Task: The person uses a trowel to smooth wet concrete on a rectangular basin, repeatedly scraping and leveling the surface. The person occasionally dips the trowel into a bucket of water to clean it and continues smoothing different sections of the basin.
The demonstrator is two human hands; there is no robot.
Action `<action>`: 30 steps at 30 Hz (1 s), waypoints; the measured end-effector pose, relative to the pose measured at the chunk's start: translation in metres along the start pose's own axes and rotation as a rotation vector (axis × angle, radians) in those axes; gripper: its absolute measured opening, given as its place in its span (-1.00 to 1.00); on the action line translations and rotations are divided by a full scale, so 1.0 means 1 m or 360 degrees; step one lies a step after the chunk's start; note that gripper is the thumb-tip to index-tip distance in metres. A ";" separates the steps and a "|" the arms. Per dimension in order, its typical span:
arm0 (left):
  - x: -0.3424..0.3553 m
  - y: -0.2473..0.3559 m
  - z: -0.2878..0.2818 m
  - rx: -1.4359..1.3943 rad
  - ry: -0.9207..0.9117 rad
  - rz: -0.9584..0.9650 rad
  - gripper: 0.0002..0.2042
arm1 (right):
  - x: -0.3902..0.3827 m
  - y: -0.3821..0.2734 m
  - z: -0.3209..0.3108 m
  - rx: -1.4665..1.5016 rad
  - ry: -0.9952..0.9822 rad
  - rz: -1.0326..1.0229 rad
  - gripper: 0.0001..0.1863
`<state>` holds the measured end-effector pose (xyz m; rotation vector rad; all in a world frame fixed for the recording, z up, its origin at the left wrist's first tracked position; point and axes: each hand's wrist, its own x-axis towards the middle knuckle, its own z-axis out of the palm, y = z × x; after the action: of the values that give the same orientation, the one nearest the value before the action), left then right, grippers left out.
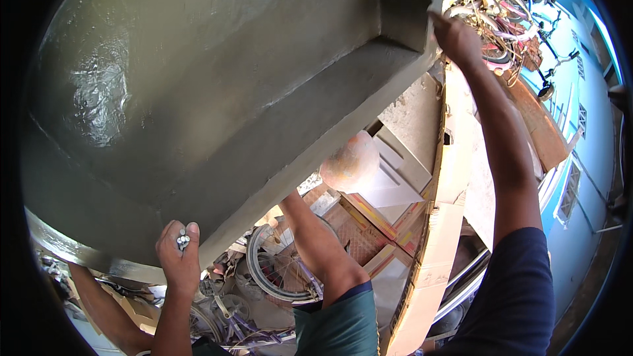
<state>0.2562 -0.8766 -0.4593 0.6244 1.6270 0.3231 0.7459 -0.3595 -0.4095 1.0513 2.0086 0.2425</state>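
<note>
A large grey tub (310, 89) with a smooth, partly shiny inner face spans the upper left. My left hand (178, 254) is closed on its near rim, thumb and fingers bent over the edge. A small silvery-white cluster shows between thumb and finger; I cannot tell whether it is worn or held. My right forearm (320, 244), in a teal sleeve, reaches under the tub, and the hand is hidden there. At the tub's right corner a co-worker's hand (458, 39), from a navy sleeve, grips the edge. Another person's arm (109, 310) goes beneath the tub at lower left.
Below the tub lie a bicycle wheel (280, 263), a pinkish rounded object (353, 161) and flat cartons (359, 234). A long cardboard piece (428, 250) stands right of my forearm. Bicycles (504, 32) and a light-blue wall (593, 178) are at the far right.
</note>
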 end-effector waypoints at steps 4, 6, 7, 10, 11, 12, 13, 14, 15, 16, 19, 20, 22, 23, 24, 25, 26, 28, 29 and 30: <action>0.001 0.004 -0.004 0.0007 -0.0003 -0.0015 -0.60 | -0.036 -0.024 0.022 -0.0063 -0.0514 -0.0062 -0.50; 0.001 0.004 -0.006 -0.0031 -0.0015 -0.0020 -0.60 | -0.040 -0.031 0.031 -0.0085 -0.0591 -0.0037 -0.52; 0.002 0.004 -0.006 -0.0019 -0.0017 -0.0032 -0.60 | -0.037 -0.033 0.036 -0.0108 -0.0611 -0.0053 -0.54; 0.004 0.002 -0.008 -0.0044 -0.0009 -0.0032 -0.60 | -0.024 -0.036 0.048 -0.0175 -0.0653 -0.0082 -0.58; 0.005 0.002 -0.008 -0.0039 -0.0009 -0.0034 -0.60 | -0.019 -0.037 0.052 -0.0180 -0.0649 -0.0104 -0.60; 0.006 0.002 -0.008 -0.0037 -0.0008 -0.0037 -0.60 | -0.015 -0.038 0.057 -0.0199 -0.0672 -0.0118 -0.61; 0.006 0.002 -0.008 -0.0039 -0.0005 -0.0042 -0.60 | -0.011 -0.039 0.062 -0.0223 -0.0687 -0.0122 -0.60; 0.007 0.002 -0.008 -0.0020 -0.0020 -0.0050 -0.60 | -0.008 -0.042 0.066 -0.0260 -0.0727 -0.0116 -0.59; 0.008 0.003 -0.008 -0.0001 -0.0030 -0.0057 -0.60 | -0.003 -0.044 0.070 -0.0304 -0.0761 -0.0107 -0.56; 0.009 0.004 -0.008 0.0043 -0.0044 -0.0099 -0.60 | 0.001 -0.048 0.072 -0.0316 -0.0763 -0.0108 -0.49; 0.012 0.008 -0.010 0.0002 -0.0005 -0.0065 -0.56 | 0.020 -0.058 0.071 -0.0282 -0.0702 -0.0006 -0.52; 0.014 0.010 -0.012 -0.0018 -0.0006 -0.0069 -0.58 | 0.029 -0.059 0.066 -0.0291 -0.0642 -0.0027 -0.54; 0.015 0.013 -0.018 -0.0015 -0.0042 -0.0119 -0.60 | 0.048 -0.060 0.051 -0.0311 -0.0626 -0.0028 -0.56; 0.015 0.015 -0.021 -0.0008 -0.0049 -0.0126 -0.60 | 0.056 -0.060 0.043 -0.0324 -0.0623 -0.0040 -0.57; 0.017 0.016 -0.023 -0.0006 -0.0048 -0.0131 -0.60 | 0.068 -0.058 0.033 -0.0322 -0.0586 -0.0062 -0.58; 0.018 0.017 -0.024 -0.0010 -0.0046 -0.0133 -0.60 | 0.080 -0.057 0.023 -0.0323 -0.0548 -0.0081 -0.59; 0.018 0.019 -0.026 -0.0010 -0.0054 -0.0126 -0.60 | 0.090 -0.056 0.013 -0.0330 -0.0516 -0.0109 -0.59; 0.020 0.020 -0.030 0.0007 -0.0067 -0.0132 -0.60 | 0.107 -0.053 -0.005 -0.0317 -0.0418 -0.0072 -0.59; 0.021 0.021 -0.032 -0.0003 -0.0056 -0.0116 -0.60 | 0.116 -0.054 -0.012 -0.0310 -0.0394 -0.0053 -0.59; 0.021 0.021 -0.034 0.0002 -0.0069 -0.0119 -0.60 | 0.126 -0.050 -0.021 -0.0236 -0.0391 0.0027 -0.58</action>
<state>0.2267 -0.8427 -0.4599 0.5661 1.6051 0.2520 0.6627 -0.2925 -0.4960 0.9560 1.7351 0.2544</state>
